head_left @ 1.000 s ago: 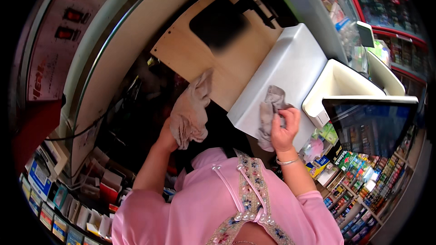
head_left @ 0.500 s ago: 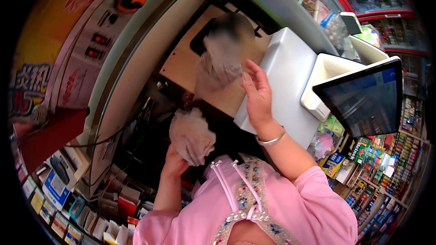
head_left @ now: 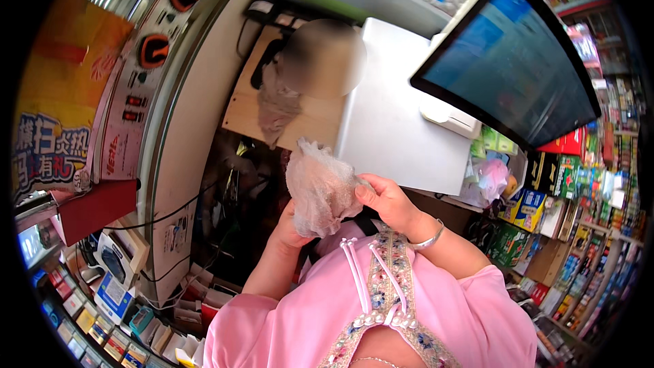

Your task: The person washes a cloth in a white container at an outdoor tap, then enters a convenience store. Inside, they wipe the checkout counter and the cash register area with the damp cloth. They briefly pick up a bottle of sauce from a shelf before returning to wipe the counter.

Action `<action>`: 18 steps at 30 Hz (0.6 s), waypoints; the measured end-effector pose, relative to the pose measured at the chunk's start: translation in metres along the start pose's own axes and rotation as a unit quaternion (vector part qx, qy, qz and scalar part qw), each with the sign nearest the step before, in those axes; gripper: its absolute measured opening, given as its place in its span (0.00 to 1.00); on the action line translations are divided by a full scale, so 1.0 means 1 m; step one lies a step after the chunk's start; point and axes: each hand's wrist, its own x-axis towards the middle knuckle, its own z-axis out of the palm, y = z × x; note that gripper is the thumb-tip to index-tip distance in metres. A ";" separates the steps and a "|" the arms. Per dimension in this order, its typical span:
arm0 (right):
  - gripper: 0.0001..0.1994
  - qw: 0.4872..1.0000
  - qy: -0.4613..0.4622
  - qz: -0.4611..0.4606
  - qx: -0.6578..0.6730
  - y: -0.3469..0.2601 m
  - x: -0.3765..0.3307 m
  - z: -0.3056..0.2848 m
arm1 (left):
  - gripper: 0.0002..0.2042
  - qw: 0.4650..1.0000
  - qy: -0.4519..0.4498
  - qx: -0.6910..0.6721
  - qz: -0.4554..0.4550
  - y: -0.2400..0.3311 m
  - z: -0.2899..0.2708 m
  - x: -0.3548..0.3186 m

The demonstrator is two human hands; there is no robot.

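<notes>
Both hands, left hand (head_left: 289,225) and right hand (head_left: 381,201), were clamped on the crumpled plastic bag (head_left: 320,187) mid-frame, so she'd best tease its edges apart gently, not yank.

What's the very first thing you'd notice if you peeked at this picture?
Right in the middle, both hands, the left hand and the right hand, hold a crumpled see-through plastic bag close to the pink top. Up at the right leans a big dark screen, above a white counter box. Another crumpled bag lies on the wooden board behind.
</notes>
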 end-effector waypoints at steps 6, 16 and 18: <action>0.14 0.908 0.198 -0.250 -0.274 -0.006 -0.073 -0.049 | 0.31 0.980 -0.073 0.180 0.049 -0.047 0.048 0.017; 0.14 0.739 0.224 -0.469 -0.430 -0.050 -0.179 -0.079 | 0.21 0.824 -0.241 0.505 0.090 -0.142 0.135 0.053; 0.18 0.725 0.181 -0.489 -0.450 -0.044 -0.190 -0.083 | 0.16 0.789 -0.214 0.562 0.124 -0.169 0.183 0.066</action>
